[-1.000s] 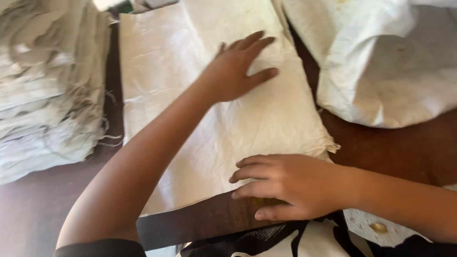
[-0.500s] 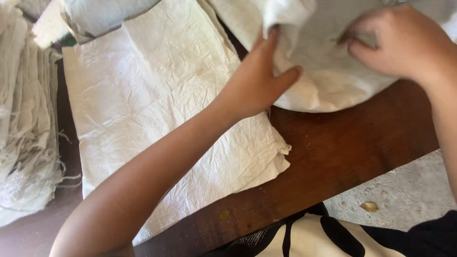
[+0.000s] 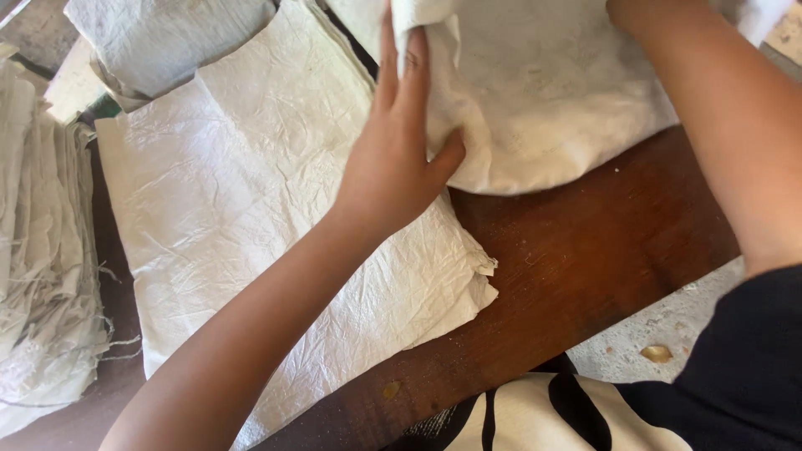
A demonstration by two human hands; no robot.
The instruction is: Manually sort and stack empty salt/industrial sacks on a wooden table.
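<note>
Overhead, the left hand (image 3: 393, 171) is gripping the edge of a white woven sack (image 3: 551, 100) lying on the brown wooden counter (image 3: 601, 250); the right hand is hidden, grip unclear. It looks light and floppy, easiest pinched at its edge.

crumpled white woven sack (image 3: 543, 108), loosely bunched, lying on brown wooden table at upper right, edge lifted
</note>
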